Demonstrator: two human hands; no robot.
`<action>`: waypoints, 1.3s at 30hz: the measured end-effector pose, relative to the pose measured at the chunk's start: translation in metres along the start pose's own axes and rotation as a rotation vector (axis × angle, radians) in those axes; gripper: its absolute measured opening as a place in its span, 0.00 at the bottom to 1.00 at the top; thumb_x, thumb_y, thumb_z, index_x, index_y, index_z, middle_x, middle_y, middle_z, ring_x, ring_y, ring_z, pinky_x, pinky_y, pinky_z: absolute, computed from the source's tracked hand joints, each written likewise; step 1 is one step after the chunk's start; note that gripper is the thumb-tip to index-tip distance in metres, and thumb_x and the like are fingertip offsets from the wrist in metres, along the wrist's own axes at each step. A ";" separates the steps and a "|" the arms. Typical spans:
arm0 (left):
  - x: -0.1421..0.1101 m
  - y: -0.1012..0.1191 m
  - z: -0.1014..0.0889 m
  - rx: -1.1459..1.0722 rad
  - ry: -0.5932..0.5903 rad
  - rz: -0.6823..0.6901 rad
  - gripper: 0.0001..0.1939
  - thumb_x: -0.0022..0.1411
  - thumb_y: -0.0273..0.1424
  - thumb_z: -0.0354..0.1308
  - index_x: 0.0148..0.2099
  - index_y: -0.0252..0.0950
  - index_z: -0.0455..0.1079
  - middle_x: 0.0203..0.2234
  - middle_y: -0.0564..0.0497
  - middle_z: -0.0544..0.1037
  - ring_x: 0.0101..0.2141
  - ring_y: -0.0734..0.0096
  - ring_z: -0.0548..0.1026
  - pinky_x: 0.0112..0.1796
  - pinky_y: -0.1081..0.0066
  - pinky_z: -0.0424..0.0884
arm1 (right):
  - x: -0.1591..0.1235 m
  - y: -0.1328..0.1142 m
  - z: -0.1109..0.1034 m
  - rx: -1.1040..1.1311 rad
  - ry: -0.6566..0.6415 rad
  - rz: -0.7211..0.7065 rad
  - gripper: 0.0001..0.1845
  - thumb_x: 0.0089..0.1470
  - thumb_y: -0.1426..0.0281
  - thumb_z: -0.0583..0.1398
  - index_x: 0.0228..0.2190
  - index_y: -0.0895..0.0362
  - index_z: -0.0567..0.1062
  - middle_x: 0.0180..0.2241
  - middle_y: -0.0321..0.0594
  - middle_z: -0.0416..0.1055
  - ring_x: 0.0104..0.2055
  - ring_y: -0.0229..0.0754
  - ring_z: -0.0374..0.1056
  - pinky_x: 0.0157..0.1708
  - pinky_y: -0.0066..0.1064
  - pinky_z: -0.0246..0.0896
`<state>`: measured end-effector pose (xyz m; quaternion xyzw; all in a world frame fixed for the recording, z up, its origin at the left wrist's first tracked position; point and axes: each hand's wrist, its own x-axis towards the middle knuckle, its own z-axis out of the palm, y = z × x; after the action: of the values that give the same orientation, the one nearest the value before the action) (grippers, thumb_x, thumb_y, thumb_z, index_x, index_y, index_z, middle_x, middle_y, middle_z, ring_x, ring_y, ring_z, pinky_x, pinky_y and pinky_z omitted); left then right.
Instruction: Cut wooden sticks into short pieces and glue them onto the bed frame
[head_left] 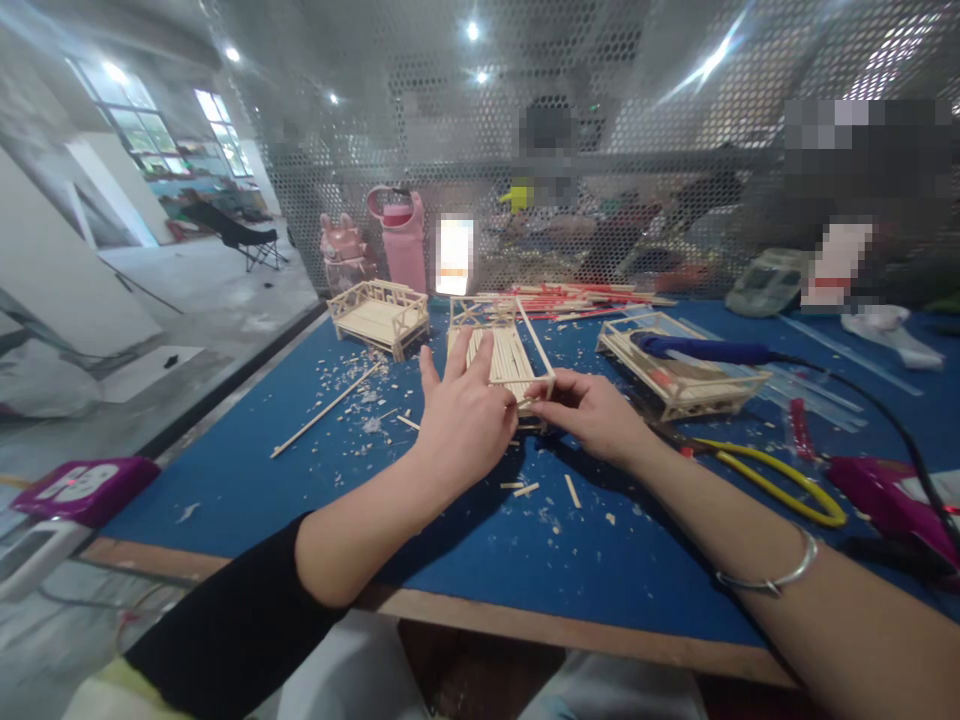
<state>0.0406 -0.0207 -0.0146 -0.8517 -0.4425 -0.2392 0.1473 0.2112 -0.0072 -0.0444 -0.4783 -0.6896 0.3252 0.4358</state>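
Pale slatted stick frame (501,360), flat on the blue mat (465,540)

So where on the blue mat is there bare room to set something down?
The widest bare stretch of blue mat lies along the near wooden edge, between the two forearms, with only a few offcuts. The left front corner below the long stick is also free. It is crowded at right around the yellow-handled cutters and the stick frame.

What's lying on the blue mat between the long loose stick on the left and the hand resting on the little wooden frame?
In the head view, only wood shavings and short offcuts lie between long stick and left hand.
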 end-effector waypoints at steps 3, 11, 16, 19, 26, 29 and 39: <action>0.000 0.000 0.000 0.004 -0.005 -0.002 0.07 0.57 0.30 0.57 0.32 0.36 0.77 0.59 0.39 0.63 0.61 0.39 0.52 0.52 0.29 0.46 | 0.000 -0.001 0.001 -0.003 0.001 -0.011 0.11 0.42 0.61 0.60 0.26 0.56 0.73 0.23 0.33 0.64 0.25 0.36 0.58 0.28 0.32 0.55; -0.001 0.000 0.002 0.001 0.006 -0.003 0.08 0.58 0.30 0.56 0.32 0.36 0.77 0.59 0.39 0.63 0.61 0.40 0.52 0.52 0.30 0.46 | -0.001 -0.001 0.001 -0.015 0.005 -0.025 0.11 0.43 0.61 0.61 0.26 0.56 0.73 0.23 0.34 0.64 0.25 0.37 0.59 0.29 0.32 0.55; -0.001 0.000 0.003 -0.012 0.010 -0.006 0.08 0.59 0.30 0.56 0.32 0.36 0.77 0.59 0.40 0.63 0.61 0.39 0.52 0.52 0.29 0.45 | -0.001 0.000 0.001 -0.014 0.006 -0.026 0.13 0.43 0.59 0.61 0.27 0.56 0.74 0.23 0.34 0.65 0.26 0.37 0.60 0.29 0.33 0.57; -0.001 0.000 0.003 -0.011 0.012 -0.008 0.08 0.59 0.31 0.56 0.33 0.36 0.77 0.59 0.40 0.63 0.61 0.39 0.52 0.52 0.29 0.45 | 0.000 0.000 0.001 -0.016 0.012 -0.036 0.13 0.43 0.59 0.61 0.27 0.56 0.75 0.24 0.35 0.65 0.27 0.38 0.60 0.31 0.34 0.57; -0.002 0.001 -0.002 -0.050 0.000 -0.021 0.08 0.58 0.30 0.55 0.32 0.36 0.76 0.59 0.41 0.63 0.61 0.41 0.52 0.53 0.30 0.44 | -0.001 0.000 0.002 -0.006 0.022 -0.032 0.13 0.43 0.60 0.61 0.26 0.56 0.75 0.24 0.35 0.65 0.27 0.38 0.60 0.31 0.34 0.57; -0.002 0.000 -0.006 -0.059 0.005 -0.020 0.08 0.57 0.30 0.56 0.34 0.38 0.77 0.59 0.42 0.64 0.61 0.43 0.53 0.54 0.32 0.46 | -0.001 0.000 0.002 0.010 0.025 -0.022 0.12 0.41 0.60 0.62 0.26 0.56 0.75 0.24 0.35 0.66 0.26 0.37 0.60 0.30 0.33 0.57; 0.006 -0.033 -0.021 -0.464 0.363 -0.050 0.11 0.57 0.26 0.49 0.36 0.37 0.73 0.47 0.47 0.76 0.49 0.65 0.71 0.52 0.57 0.65 | 0.000 0.002 -0.001 0.027 0.163 0.028 0.12 0.33 0.70 0.54 0.26 0.55 0.72 0.23 0.35 0.68 0.26 0.39 0.62 0.28 0.33 0.58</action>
<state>0.0110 -0.0077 0.0080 -0.7947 -0.3633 -0.4858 0.0194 0.2129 -0.0066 -0.0453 -0.5070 -0.6405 0.3006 0.4923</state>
